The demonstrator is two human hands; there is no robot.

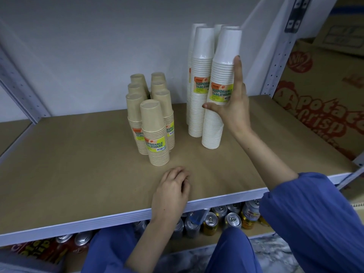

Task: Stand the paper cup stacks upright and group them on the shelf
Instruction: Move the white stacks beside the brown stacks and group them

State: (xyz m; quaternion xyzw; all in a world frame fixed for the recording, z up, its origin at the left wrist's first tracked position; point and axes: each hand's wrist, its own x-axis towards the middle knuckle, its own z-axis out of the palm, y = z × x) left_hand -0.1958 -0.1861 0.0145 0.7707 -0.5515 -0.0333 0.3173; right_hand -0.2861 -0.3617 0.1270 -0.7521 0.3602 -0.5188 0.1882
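Right of centre, a tall white paper cup stack (220, 75) stands upright, bases up, on the brown-topped metal shelf (78, 164). The right hand (234, 109) presses it with straight index finger and thumb. The left hand (173, 186) rests loosely curled, holding nothing, below the upright tan paper cup stacks (155, 134). Metal drink cans (232, 219) line the lower shelf.

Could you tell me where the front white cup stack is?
Head view: the front white cup stack stands right of centre on the shelf, before the other white stacks, right hand touching it.
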